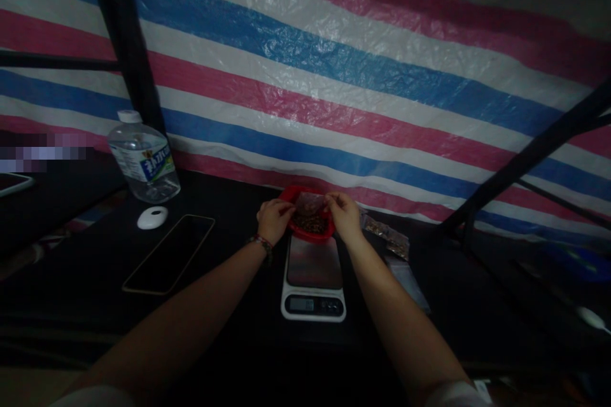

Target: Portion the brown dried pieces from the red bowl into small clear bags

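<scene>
Left hand (275,224), right hand (344,215) pinch bag (310,202), fingers nearly closed; filled bags (397,243) lie right; tray (319,239) holds loose pieces (311,224).

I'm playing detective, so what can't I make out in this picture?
All in the head view:
Digits on the scale: too small and dim.
Brown bits in the red tray: too small and dark to name.
The tray's right side: partly covered by the right hand.
Device at far left: cut off by the edge.
Blue thing at far right: too dark and blurred.
</scene>
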The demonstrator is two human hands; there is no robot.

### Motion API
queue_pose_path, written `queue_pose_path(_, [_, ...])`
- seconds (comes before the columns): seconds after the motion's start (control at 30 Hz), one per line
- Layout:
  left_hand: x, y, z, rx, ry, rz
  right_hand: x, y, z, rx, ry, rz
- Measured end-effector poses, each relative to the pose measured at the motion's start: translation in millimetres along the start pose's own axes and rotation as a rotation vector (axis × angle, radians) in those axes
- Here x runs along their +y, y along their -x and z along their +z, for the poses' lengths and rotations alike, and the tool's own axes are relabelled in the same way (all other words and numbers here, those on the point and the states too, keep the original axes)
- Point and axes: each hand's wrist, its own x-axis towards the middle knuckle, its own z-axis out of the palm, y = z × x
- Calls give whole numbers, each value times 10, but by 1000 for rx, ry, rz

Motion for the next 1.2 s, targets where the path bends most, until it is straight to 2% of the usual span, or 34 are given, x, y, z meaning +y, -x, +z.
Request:
queue_pose_path(0.2, [-28,-13,41,-3,49,-5,78,-17,-14,-42,-8,71])
queue_pose_path(0.47, [-52,-17,62,-30,107,-21,216,5,-17,-163,442,-31])
queue_pose_path(0.67, [-41,-18,48,-37,90,20,188,-2,-37,-199,586,-83])
queue_pose_path(0.97, [-17,-28,14,20,111,-66,169,51,-33,-284,593,-89])
queue_pose_path(1.2, [-21,-26,43,35,166,-49,168,61,51,-362,494,-41])
